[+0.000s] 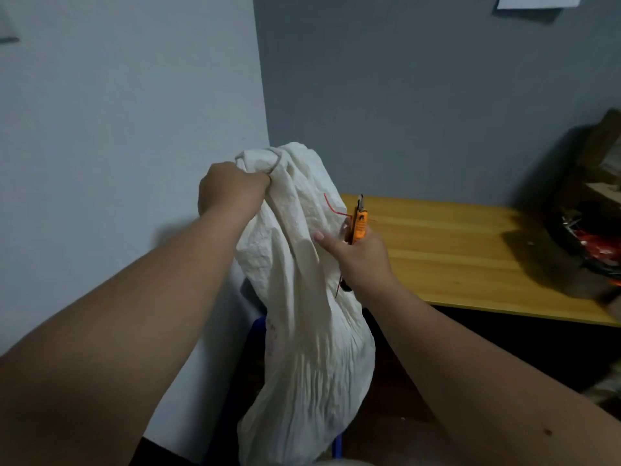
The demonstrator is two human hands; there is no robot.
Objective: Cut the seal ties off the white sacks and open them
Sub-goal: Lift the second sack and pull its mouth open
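Observation:
A crumpled white sack (302, 297) stands upright in the middle of the view, in front of a wall corner. My left hand (232, 193) grips the bunched cloth at the sack's top left. My right hand (359, 257) holds small orange snips (359, 220) with their tips pointing up, right against the sack's right side; its thumb rests on the cloth. A thin red tie (331, 205) runs across the sack to the snips. A dark red strand (339, 289) hangs below my right wrist.
A yellow wooden tabletop (470, 250) runs off to the right behind the sack. On its right end sits a dark bag or bin (588, 230) with red and black contents. A blue stool edge (258, 326) shows beneath the sack. Grey walls (403, 95) close in behind.

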